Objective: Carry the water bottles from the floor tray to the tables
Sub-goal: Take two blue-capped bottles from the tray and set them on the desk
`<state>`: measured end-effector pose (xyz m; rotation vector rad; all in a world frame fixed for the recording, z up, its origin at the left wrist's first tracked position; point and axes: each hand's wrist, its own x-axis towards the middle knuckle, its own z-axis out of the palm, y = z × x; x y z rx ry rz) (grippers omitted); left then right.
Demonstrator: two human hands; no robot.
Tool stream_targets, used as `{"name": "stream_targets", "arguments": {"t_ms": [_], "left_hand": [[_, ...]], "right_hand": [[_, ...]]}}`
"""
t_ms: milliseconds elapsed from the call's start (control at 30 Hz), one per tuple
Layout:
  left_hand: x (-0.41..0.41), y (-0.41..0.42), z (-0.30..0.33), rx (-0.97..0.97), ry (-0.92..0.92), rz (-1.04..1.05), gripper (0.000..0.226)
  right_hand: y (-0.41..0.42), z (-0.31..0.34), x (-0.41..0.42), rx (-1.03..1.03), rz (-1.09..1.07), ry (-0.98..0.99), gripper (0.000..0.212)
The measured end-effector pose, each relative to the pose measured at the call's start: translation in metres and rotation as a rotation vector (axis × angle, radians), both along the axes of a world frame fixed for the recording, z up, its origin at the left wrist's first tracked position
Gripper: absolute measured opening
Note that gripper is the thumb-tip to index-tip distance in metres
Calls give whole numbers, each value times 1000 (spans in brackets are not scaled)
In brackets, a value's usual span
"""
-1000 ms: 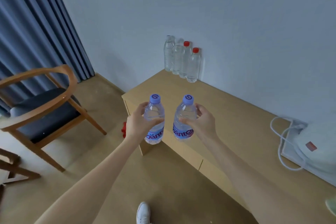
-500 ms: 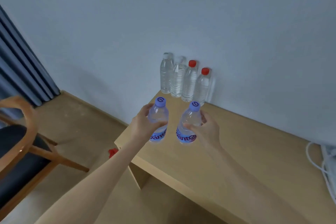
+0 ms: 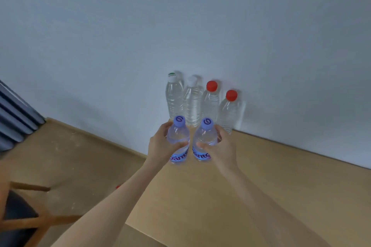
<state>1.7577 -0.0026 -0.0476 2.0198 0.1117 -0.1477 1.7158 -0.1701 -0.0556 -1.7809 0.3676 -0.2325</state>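
Above the wooden table [image 3: 261, 186], left hand [image 3: 160, 146] and right hand [image 3: 221, 149] outstretched, each wrapped around an upright purple-capped bottle [image 3: 178, 136].

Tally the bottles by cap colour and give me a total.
Purple caps: 2, one in the left hand, one in the right hand
Red caps: 2, by the wall
White caps: 2, by the wall
Total: 6
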Motion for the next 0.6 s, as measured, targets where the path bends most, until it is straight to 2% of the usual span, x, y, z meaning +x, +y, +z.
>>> {"name": "stream_targets", "arguments": {"t_ms": [200,600], "left_hand": [[31,-4,-1,-60,10,-40,66],[72,-8,-8,-170,-7,-208,64]], "right_hand": [[2,-5,26,-7,-25,-14,45],[12,-5,46,-22,-174,-40,48]]}}
